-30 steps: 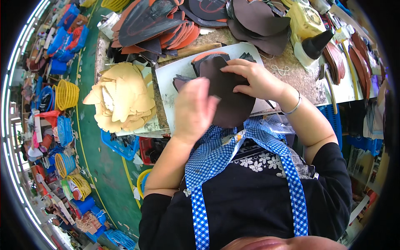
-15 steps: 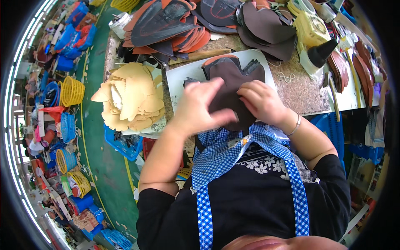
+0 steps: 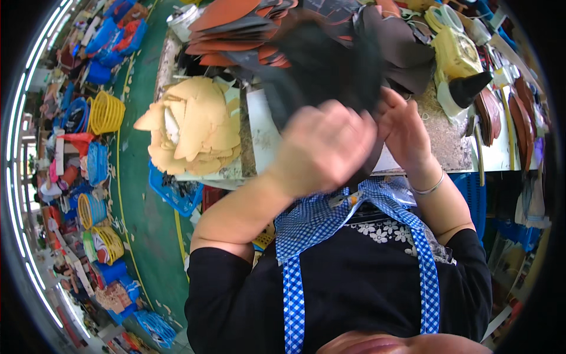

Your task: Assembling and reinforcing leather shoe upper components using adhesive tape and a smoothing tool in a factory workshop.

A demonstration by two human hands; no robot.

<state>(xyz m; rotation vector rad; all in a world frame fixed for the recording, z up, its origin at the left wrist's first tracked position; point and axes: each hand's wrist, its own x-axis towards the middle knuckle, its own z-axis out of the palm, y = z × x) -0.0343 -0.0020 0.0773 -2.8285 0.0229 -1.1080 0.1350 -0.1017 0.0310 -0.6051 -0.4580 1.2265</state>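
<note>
Evidently both hands are at work above the white board [image 3: 263, 131], around a dark sheet piece [image 3: 321, 65] that rises over the board's far part and is badly blurred. The left hand [image 3: 327, 147] is over the middle of the board; its forearm slants in from the board's near left, the back of the hand faces up and the fingers look curled at the near side of the dark piece. Blur and the knuckles hide the fingertips, so I cannot tell whether they are closed on it. Over the board's right side, the right hand [image 3: 407, 130] stands more upright, wrist low with a bracelet [image 3: 429, 183] around it, fingers bent and a little apart, close to the piece's right edge; whether they grip it I cannot tell. A pile of tan pieces [image 3: 203, 118] sits just left of the board. Beyond it lie a stack of orange and black pieces [image 3: 230, 32] and, farther right, some brown pieces [image 3: 413, 53]. Well to its right is a black cone-shaped tip [image 3: 470, 88], and on its near side hangs a blue checked apron [image 3: 315, 227].
</note>
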